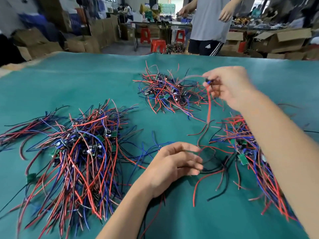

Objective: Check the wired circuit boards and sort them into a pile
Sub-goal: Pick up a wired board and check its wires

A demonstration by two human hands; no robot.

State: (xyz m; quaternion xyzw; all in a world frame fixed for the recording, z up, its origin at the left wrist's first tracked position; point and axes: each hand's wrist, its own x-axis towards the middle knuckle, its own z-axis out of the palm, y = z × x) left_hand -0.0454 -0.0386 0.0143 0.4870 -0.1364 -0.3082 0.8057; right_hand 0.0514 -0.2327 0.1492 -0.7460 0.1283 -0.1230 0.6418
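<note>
While blurred, right hand (229, 87) seemingly pinches wired board (208, 82) above far pile (169, 92).

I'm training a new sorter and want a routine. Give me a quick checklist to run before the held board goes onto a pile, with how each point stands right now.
1. Right hand pinches the board: ok.
2. Its red wire hangs free of the far pile: cannot tell.
3. Board face readable: not ok, blurred.
4. Left hand holds nothing: ok.
5. Left pile has room on the cloth: ok.
</note>
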